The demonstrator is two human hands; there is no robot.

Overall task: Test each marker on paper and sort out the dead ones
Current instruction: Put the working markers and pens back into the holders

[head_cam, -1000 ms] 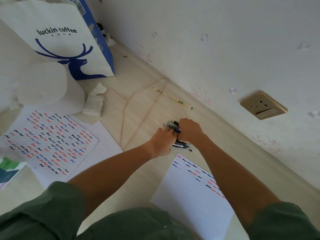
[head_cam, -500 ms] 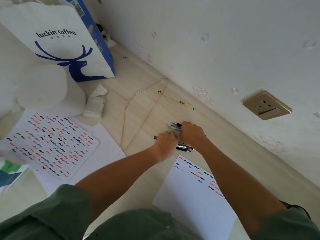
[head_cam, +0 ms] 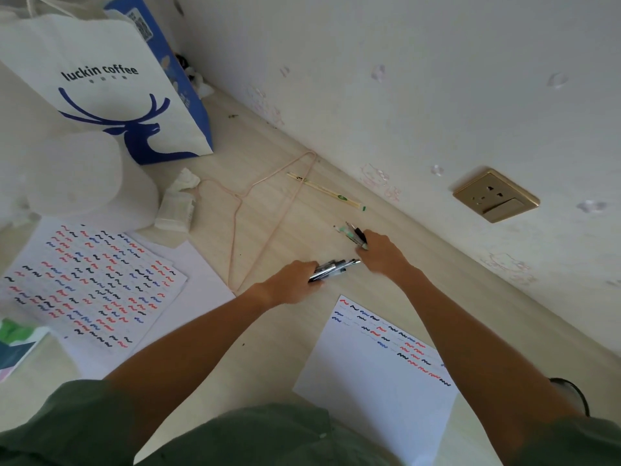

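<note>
My left hand (head_cam: pixel 295 280) is closed around a bundle of dark markers (head_cam: pixel 334 268) that stick out to the right, just above the floor. My right hand (head_cam: pixel 381 252) grips a second, smaller bunch of markers (head_cam: pixel 354 233) with pale green and black ends, pointing up-left. The two hands are a short way apart. Below them lies a white test sheet (head_cam: pixel 376 391) with rows of red, blue and black squiggles along its top edge. A fuller sheet of squiggles (head_cam: pixel 87 290) lies at the left.
A luckin coffee paper bag (head_cam: pixel 111 95) stands at the back left, with a white roll (head_cam: pixel 77 176) and crumpled tissue (head_cam: pixel 176 210) in front of it. A thin pink wire hanger (head_cam: pixel 265 210) and wrapped chopsticks (head_cam: pixel 326 191) lie on the floor. The wall holds a gold socket (head_cam: pixel 495 196).
The hands were together over one heap of markers. Now they have drawn apart, the left pulling a dark bundle down-left, the right keeping the other bunch.
</note>
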